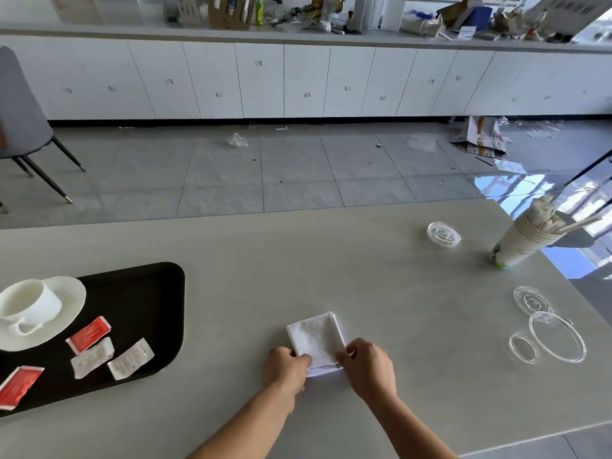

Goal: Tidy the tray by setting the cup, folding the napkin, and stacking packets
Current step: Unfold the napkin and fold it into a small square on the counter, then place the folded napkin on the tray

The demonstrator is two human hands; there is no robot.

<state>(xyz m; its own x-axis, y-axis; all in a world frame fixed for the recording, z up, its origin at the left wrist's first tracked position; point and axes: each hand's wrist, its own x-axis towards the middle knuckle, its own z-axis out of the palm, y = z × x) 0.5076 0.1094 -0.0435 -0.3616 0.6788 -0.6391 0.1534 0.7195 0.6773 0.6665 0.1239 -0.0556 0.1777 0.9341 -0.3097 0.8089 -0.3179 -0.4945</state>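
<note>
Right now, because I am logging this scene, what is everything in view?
table: one, pale grey, under everything
tray: one, black, table's left
saucer: one, white, on tray's left
cup: one, white, upright on saucer
red packets: two, red, loose on tray
white packets: two, white, loose on tray
napkin: one, white, folded, on table right of tray
clear lids: four, transparent, table's right
paper cup stack: one, white, table's far right, sticks inside
chair: one, grey, floor, far left
cabinets: one row, white, back wall
cardboard: one piece, brown and white, floor, far right
left hand: one, grip on napkin's near left corner
right hand: one, grip on napkin's near right corner
</note>
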